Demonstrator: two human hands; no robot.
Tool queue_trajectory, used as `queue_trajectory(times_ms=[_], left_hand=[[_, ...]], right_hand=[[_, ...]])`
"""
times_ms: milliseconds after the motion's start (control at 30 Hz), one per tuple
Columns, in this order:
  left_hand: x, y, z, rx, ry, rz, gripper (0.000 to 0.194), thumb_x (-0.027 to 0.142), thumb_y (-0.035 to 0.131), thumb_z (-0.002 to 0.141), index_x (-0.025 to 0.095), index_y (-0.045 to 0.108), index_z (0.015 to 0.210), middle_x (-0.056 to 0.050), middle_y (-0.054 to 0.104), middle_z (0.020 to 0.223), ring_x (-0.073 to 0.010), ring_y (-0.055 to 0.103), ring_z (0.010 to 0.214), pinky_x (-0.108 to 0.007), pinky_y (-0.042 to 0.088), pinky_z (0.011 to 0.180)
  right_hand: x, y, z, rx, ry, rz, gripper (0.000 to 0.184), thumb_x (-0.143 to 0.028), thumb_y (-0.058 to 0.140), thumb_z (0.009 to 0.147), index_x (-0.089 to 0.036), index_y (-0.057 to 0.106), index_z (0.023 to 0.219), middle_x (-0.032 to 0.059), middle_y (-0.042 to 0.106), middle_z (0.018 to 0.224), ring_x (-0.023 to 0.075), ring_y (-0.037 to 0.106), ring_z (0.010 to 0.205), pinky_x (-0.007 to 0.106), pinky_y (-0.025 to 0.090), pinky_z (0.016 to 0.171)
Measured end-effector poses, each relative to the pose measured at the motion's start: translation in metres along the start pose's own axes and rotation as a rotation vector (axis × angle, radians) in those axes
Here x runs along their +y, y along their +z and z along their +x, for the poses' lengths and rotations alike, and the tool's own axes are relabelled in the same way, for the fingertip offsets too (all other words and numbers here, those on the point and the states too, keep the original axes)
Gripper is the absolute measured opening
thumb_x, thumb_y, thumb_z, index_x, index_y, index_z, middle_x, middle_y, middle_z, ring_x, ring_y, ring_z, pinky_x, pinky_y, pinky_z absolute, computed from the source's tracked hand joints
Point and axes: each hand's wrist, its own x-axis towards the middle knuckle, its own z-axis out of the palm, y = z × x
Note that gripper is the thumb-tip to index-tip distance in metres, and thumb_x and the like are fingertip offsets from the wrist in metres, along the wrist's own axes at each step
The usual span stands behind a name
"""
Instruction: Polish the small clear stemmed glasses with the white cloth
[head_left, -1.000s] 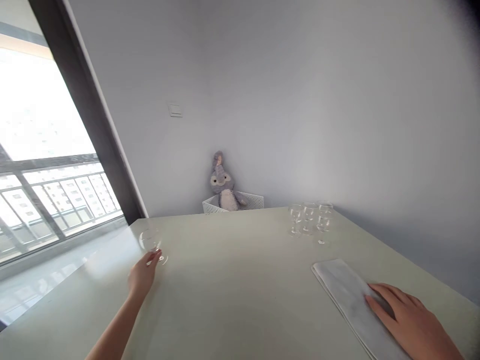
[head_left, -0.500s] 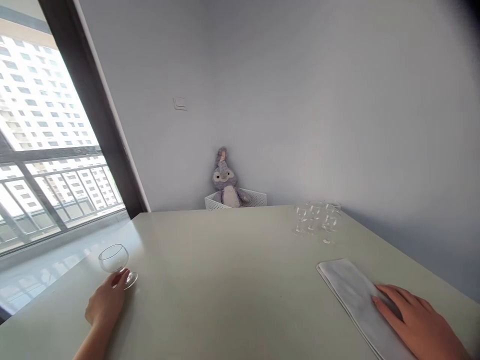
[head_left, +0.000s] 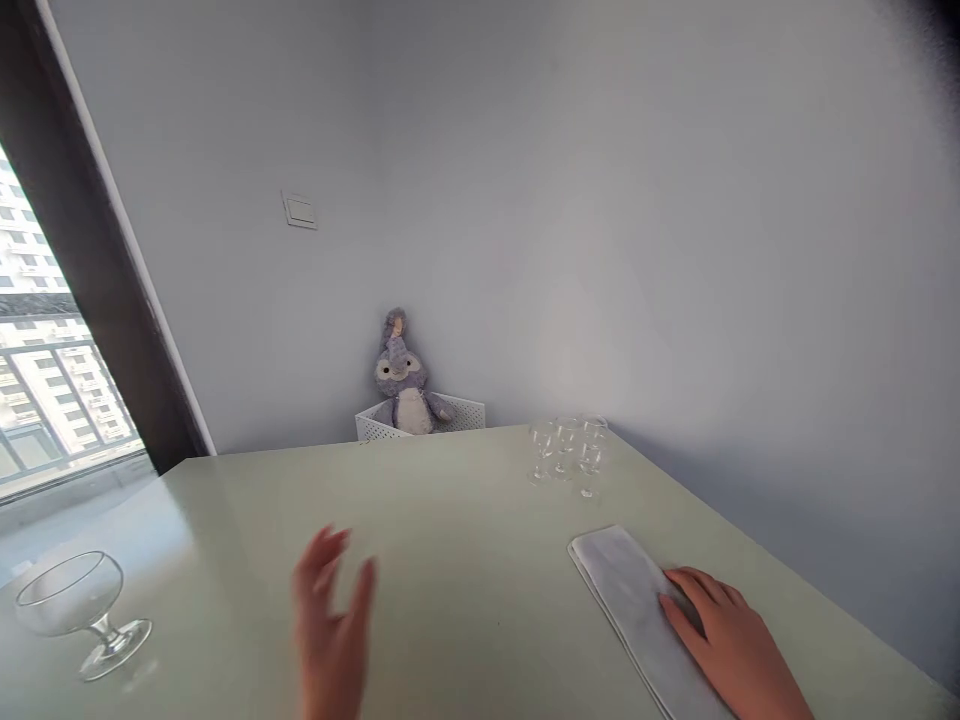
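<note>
My left hand (head_left: pixel 334 620) is raised over the middle front of the table, a little blurred by motion, its thumb and fingers apart and nothing between them. To its left, a round-bowled stemmed glass (head_left: pixel 71 595) stands by itself on its foot, apart from the hand. My right hand (head_left: pixel 731 635) lies on a folded grey-white cloth (head_left: pixel 630 590), fingers stretched out and thumb set apart. A dark patch shows between thumb and forefinger; I cannot tell what it is. Several small stemmed glasses (head_left: pixel 589 460) stand grouped beyond the cloth.
The pale green table (head_left: pixel 450 560) reaches back toward a grey wall. Behind its far edge, a plush toy (head_left: pixel 411 400) sits in a white perforated basket (head_left: pixel 469 415). A dark-framed window (head_left: pixel 67 390) is at the left, and a light switch (head_left: pixel 300 211) is on the wall.
My left hand brought the stemmed glass nearer along the left side, let go of it, and moved right, opening. My right hand stays on the cloth. The view has turned right.
</note>
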Motion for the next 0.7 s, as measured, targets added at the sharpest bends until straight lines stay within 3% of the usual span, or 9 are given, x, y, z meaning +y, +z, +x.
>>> queue_trajectory(times_ms=[67, 133, 200, 300, 367, 467, 600, 700], left_hand=[[0.034, 0.068, -0.003, -0.283, 0.145, -0.197, 0.048, 0.042, 0.050, 0.074, 0.027, 0.040, 0.119, -0.004, 0.051, 0.120, -0.0196, 0.047, 0.112, -0.030, 0.041, 0.089], [0.054, 0.132, 0.002, -0.485, 0.167, -0.199, 0.043, 0.031, 0.053, 0.074, 0.022, 0.045, 0.115, -0.006, 0.053, 0.118, -0.0178, 0.048, 0.110, -0.029, 0.037, 0.093], [0.063, 0.187, 0.008, -0.621, 0.125, -0.104, 0.041, 0.026, 0.054, 0.074, 0.018, 0.047, 0.114, -0.010, 0.052, 0.119, -0.0181, 0.047, 0.110, -0.029, 0.036, 0.092], [0.067, 0.247, 0.011, -0.669, 0.142, -0.032, 0.043, 0.025, 0.056, 0.074, 0.015, 0.048, 0.115, -0.012, 0.051, 0.121, -0.0195, 0.046, 0.112, -0.029, 0.035, 0.092], [0.069, 0.273, 0.010, -0.676, 0.146, 0.024, 0.048, 0.027, 0.055, 0.074, 0.014, 0.045, 0.119, -0.013, 0.051, 0.122, -0.0206, 0.046, 0.113, -0.030, 0.035, 0.090], [0.076, 0.294, 0.008, -0.667, 0.148, 0.101, 0.046, 0.031, 0.053, 0.077, 0.015, 0.045, 0.119, -0.012, 0.052, 0.121, -0.0215, 0.048, 0.109, -0.031, 0.038, 0.085], [0.083, 0.302, 0.009, -0.661, 0.165, 0.165, 0.024, 0.032, 0.046, 0.082, 0.020, 0.058, 0.098, -0.007, 0.063, 0.103, -0.0193, 0.057, 0.092, -0.028, 0.041, 0.072], [0.084, 0.296, 0.015, -0.646, 0.190, 0.187, 0.021, 0.032, 0.044, 0.083, 0.022, 0.061, 0.090, -0.004, 0.066, 0.093, -0.0166, 0.060, 0.083, -0.025, 0.040, 0.065]], right_hand=[[-0.001, -0.001, 0.000, -0.003, 0.007, 0.006, 0.046, -0.051, 0.035, 0.081, -0.022, 0.057, 0.108, 0.0060, 0.053, 0.118, 0.0275, 0.046, 0.108, 0.041, 0.041, 0.084], [-0.003, -0.002, 0.000, -0.002, 0.007, 0.014, 0.045, -0.051, 0.035, 0.081, -0.022, 0.057, 0.108, 0.0059, 0.053, 0.118, 0.0273, 0.046, 0.108, 0.041, 0.041, 0.085], [-0.004, -0.003, 0.000, 0.006, 0.015, 0.030, 0.044, -0.050, 0.035, 0.082, -0.022, 0.058, 0.108, 0.0058, 0.053, 0.118, 0.0269, 0.046, 0.108, 0.040, 0.040, 0.085], [-0.007, -0.004, 0.001, 0.018, 0.034, 0.062, 0.043, -0.048, 0.036, 0.082, -0.022, 0.059, 0.107, 0.0063, 0.055, 0.116, 0.0269, 0.046, 0.107, 0.040, 0.040, 0.085], [-0.009, -0.004, 0.001, 0.018, 0.038, 0.085, 0.042, -0.048, 0.036, 0.082, -0.022, 0.060, 0.106, 0.0067, 0.055, 0.115, 0.0270, 0.046, 0.107, 0.040, 0.040, 0.086], [-0.011, -0.005, 0.001, 0.017, 0.050, 0.111, 0.041, -0.047, 0.036, 0.082, -0.023, 0.059, 0.106, 0.0061, 0.055, 0.115, 0.0264, 0.046, 0.108, 0.039, 0.039, 0.086], [-0.014, -0.008, 0.001, 0.035, 0.057, 0.099, 0.039, -0.047, 0.036, 0.082, -0.024, 0.060, 0.102, 0.0055, 0.056, 0.113, 0.0259, 0.047, 0.106, 0.038, 0.040, 0.085], [-0.013, -0.006, 0.002, 0.045, 0.051, 0.079, 0.038, -0.048, 0.038, 0.081, -0.024, 0.061, 0.101, 0.0059, 0.057, 0.111, 0.0262, 0.048, 0.104, 0.038, 0.041, 0.083]])
